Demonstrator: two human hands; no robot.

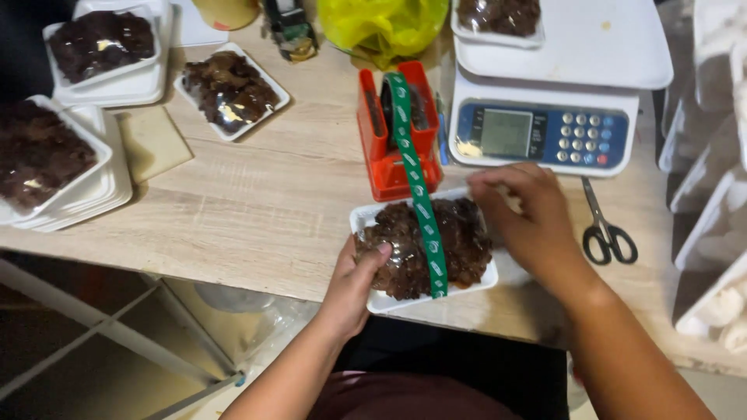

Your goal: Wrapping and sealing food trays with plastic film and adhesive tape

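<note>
Tray (373, 299) of dark wrapped food sits just before the red tape dispenser (393, 136); our left hand (354, 284) pinches its near edge, our right hand (529, 214) grips its far corner. Green tape (424, 210) already crosses it, uncut; beyond the dispenser, three finished-looking trays (232, 89) wait.

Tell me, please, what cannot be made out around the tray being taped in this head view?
- Right hand: fingertips curl over the tray's far corner, so their grip is hidden.
- Green tape: its end passes under the tray's front rim.
- Scale display: too small to read.
- Tray on the scale: cut off by the top edge.
</note>
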